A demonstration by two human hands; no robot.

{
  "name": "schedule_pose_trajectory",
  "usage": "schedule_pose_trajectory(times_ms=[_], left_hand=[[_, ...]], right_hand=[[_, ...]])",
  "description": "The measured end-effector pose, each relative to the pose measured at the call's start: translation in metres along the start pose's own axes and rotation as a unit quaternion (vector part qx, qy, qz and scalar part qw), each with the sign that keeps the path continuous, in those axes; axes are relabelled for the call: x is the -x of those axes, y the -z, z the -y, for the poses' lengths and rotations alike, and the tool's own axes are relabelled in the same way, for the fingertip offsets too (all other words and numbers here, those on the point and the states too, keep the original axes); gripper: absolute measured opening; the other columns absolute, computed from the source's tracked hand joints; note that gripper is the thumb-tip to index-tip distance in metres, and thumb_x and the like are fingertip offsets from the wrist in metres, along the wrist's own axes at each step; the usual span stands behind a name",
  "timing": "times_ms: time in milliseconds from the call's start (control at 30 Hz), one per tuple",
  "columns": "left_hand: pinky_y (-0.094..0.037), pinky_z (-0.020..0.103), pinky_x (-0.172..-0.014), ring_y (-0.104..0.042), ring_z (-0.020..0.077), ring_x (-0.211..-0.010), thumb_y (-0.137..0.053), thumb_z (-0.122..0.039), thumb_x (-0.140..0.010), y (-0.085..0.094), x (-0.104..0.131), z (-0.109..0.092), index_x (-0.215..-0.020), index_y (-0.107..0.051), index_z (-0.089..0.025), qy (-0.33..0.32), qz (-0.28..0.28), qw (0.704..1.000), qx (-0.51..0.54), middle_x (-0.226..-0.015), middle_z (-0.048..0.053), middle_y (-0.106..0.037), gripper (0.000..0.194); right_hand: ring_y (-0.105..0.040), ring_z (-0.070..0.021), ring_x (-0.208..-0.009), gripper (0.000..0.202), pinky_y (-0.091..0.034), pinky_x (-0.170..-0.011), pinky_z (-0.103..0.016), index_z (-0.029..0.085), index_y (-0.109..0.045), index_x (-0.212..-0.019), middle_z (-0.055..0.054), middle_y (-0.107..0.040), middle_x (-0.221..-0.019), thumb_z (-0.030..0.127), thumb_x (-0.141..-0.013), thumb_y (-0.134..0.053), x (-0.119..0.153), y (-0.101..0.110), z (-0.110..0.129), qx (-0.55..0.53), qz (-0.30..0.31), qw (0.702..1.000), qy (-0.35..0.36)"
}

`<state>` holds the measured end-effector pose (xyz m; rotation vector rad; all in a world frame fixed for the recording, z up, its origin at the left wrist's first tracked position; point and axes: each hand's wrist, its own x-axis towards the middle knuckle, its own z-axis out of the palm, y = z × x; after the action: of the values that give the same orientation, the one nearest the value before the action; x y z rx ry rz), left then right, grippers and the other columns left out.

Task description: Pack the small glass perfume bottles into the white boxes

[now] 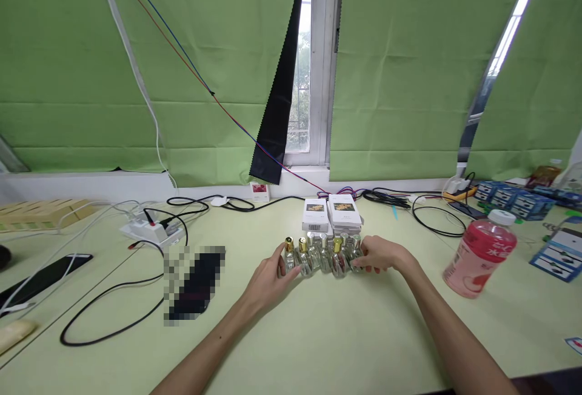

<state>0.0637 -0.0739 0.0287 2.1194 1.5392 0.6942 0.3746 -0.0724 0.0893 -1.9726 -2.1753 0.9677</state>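
Several small clear glass bottles (pixel 324 257) stand close together at the middle of the table, some with gold caps and some with silver ones. My left hand (pixel 271 276) is at the left end of the group, thumb and fingers around the lower part of a gold-capped bottle (pixel 290 254). At the right end, my right hand (pixel 378 254) has its fingers against a silver-capped bottle (pixel 356 252). Right behind the bottles are white boxes with a dark picture, a smaller stack (pixel 315 215) and a larger one (pixel 344 213).
A pink drink bottle (pixel 479 254) stands to the right. On the left are a pixelated dark object (pixel 197 283), a power strip (pixel 152 231) and looping black cables. Blue boxes (pixel 513 200) sit at the back right, cables along the wall.
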Motion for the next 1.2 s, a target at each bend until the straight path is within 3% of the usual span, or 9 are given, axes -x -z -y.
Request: schedule_pose_trajectory(times_ms=[300,733,967,1200], left_hand=[[-0.038,0.029,-0.063,-0.056,0.021,-0.073,-0.054,-0.062,-0.087,-0.004,0.002,-0.001,-0.152,-0.034,-0.019,0.003,0.001,1.0,0.007,-0.084,0.002,-0.062,0.08],[-0.037,0.029,-0.058,-0.055,0.022,-0.065,-0.052,-0.071,-0.084,0.008,0.0,-0.002,-0.146,-0.045,-0.015,0.023,-0.013,0.998,-0.048,-0.07,0.001,-0.056,0.084],[-0.044,0.032,-0.071,-0.062,0.0241,-0.079,-0.04,-0.062,-0.094,0.021,-0.008,0.014,-0.115,-0.066,-0.019,-0.016,-0.077,0.997,-0.019,-0.092,0.008,-0.07,0.055],[-0.046,0.035,-0.081,-0.062,0.0245,-0.085,-0.028,-0.057,-0.098,0.028,-0.024,0.035,-0.1,-0.067,-0.02,-0.036,-0.105,0.994,0.003,-0.09,0.007,-0.069,0.053]], right_hand=[[-0.061,-0.0144,-0.05,0.025,-0.047,-0.049,-0.023,0.018,-0.054,-0.063,-0.002,-0.067,-0.056,0.025,-0.083,-0.068,0.003,-0.008,0.01,-0.064,-0.022,0.998,0.007],[-0.059,-0.0118,-0.044,0.037,-0.049,-0.047,-0.021,0.017,-0.052,-0.052,-0.006,-0.069,-0.054,0.022,-0.086,-0.065,0.006,-0.017,0.027,-0.093,-0.001,0.995,0.034],[-0.06,-0.0128,-0.047,0.04,-0.049,-0.049,-0.021,0.017,-0.054,-0.046,-0.007,-0.071,-0.057,0.022,-0.084,-0.065,0.006,-0.026,0.039,-0.08,0.015,0.994,0.075],[-0.057,-0.0111,-0.046,0.042,-0.047,-0.05,-0.021,0.017,-0.054,-0.043,-0.006,-0.071,-0.057,0.027,-0.082,-0.064,0.004,-0.038,0.055,-0.089,0.035,0.99,0.107]])
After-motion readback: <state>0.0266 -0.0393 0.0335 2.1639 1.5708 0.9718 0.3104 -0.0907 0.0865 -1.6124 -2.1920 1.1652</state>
